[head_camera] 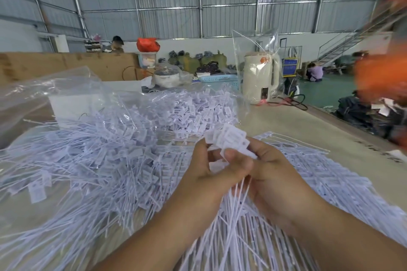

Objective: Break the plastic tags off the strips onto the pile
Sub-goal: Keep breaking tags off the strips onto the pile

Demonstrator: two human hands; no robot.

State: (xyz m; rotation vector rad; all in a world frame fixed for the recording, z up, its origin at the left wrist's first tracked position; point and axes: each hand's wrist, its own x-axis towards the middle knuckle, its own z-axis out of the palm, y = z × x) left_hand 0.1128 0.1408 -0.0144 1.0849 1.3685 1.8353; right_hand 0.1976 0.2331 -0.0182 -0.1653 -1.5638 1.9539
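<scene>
Both hands meet at the middle of the view around one strip of white plastic tags [231, 138]. My left hand [211, 167] grips the strip from the left, thumb laid across its front. My right hand [273, 167] holds it from the right, fingers curled behind. The flat tag heads stick up above my fingers, and the thin tails fan down between my wrists. A large pile of loose white tags [99, 160] covers the table to the left. Unbroken strips [319, 174] lie flat to the right.
A clear plastic bag [55, 94] with more tags lies behind the pile. A cream electric kettle [259, 79] in a plastic sleeve, a blue basket [222, 79] and a lidded pot [167, 77] stand at the table's far end. Cardboard boxes [66, 64] stand at the back left.
</scene>
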